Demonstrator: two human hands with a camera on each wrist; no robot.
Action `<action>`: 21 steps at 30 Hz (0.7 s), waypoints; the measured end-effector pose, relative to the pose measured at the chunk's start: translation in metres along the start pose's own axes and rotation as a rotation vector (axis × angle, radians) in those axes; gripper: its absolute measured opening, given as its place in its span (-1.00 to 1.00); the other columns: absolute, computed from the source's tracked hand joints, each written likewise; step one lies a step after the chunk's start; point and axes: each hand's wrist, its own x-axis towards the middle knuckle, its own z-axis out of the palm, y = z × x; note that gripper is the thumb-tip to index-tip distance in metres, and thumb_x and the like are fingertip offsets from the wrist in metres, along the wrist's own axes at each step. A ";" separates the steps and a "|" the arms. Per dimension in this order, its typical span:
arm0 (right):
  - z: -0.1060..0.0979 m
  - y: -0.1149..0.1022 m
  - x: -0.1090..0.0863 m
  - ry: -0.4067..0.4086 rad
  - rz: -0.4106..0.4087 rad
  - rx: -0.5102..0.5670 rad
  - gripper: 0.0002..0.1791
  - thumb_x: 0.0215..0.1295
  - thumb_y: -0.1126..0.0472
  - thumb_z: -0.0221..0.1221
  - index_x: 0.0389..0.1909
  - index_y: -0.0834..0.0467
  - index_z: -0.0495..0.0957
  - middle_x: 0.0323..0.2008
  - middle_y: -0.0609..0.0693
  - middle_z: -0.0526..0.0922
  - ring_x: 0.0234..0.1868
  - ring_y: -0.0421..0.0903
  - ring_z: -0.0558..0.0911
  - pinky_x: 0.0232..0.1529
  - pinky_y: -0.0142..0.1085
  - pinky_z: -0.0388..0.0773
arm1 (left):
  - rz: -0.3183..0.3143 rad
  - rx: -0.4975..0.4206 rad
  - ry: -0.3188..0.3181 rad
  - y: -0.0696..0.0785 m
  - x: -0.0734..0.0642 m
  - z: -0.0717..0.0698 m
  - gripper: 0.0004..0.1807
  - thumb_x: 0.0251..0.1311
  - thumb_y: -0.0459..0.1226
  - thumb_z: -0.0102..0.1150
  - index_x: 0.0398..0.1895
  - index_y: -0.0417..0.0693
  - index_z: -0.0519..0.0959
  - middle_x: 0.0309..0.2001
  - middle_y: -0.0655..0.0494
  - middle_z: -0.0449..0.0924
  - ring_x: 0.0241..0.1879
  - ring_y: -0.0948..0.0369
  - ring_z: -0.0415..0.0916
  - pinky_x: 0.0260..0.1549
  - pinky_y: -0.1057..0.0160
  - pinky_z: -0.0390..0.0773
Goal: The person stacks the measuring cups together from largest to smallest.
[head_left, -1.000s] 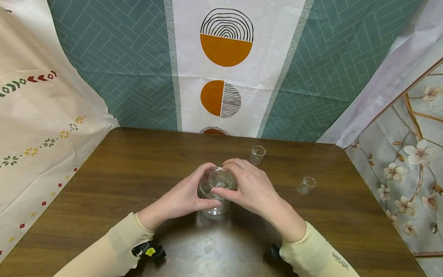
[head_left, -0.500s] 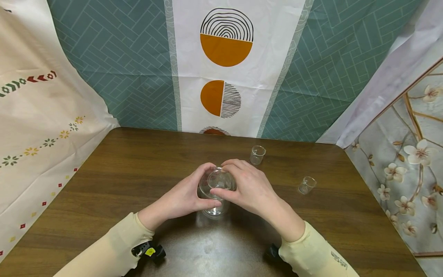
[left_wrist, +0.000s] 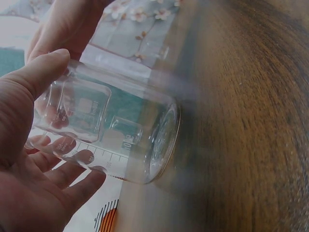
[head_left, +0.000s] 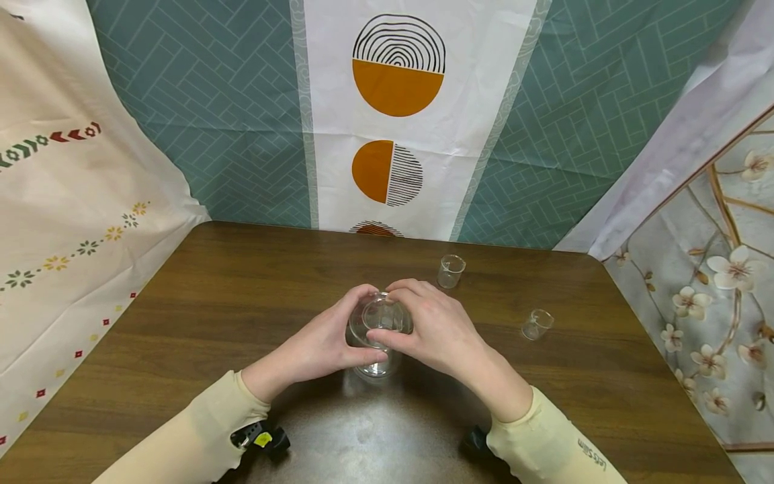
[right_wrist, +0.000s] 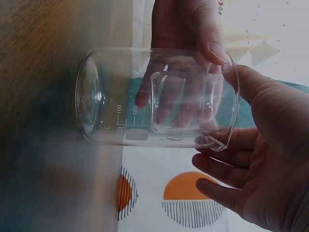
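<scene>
A large clear glass beaker point(head_left: 370, 370) with a printed scale stands upright on the table before me. My left hand point(head_left: 317, 344) curls round its upper left side, thumb in front and fingers behind. From the right, my right hand point(head_left: 437, 324) reaches over the mouth and holds a smaller beaker point(head_left: 387, 313) by its rim. In the right wrist view that smaller beaker point(right_wrist: 181, 104) sits inside the large one, its base well above the large beaker's bottom. Whether the right fingers also touch the large beaker's rim is hard to tell.
Two small glass beakers stand apart on the brown wooden table point(head_left: 242, 289): one beaker point(head_left: 450, 272) behind my right hand, another beaker point(head_left: 537, 325) farther right. Patterned cloths hang along the back, left and right sides.
My right hand and the smaller beaker have shifted very slightly to the left since a second ago. The left hand and the large beaker stay in place.
</scene>
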 end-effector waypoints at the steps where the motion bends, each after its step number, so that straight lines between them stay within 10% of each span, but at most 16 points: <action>1: 0.000 0.000 0.000 -0.003 0.001 0.001 -0.27 0.26 -0.36 0.51 0.21 0.09 0.72 0.25 -0.10 0.70 0.27 -0.08 0.66 0.13 -0.05 0.71 | 0.000 -0.001 -0.001 0.000 0.000 0.000 -0.04 0.17 0.00 0.72 0.51 0.20 0.28 0.31 0.14 0.58 0.19 0.19 0.62 0.22 0.02 0.62; 21: 0.000 -0.001 0.003 -0.071 0.039 0.045 -0.36 0.28 -0.36 0.50 0.11 0.05 0.77 0.26 -0.14 0.69 0.30 -0.10 0.64 0.16 0.00 0.69 | 0.001 -0.003 0.001 -0.002 0.000 0.000 -0.04 0.17 -0.02 0.73 0.51 0.19 0.28 0.33 0.10 0.56 0.24 0.12 0.60 0.25 0.01 0.60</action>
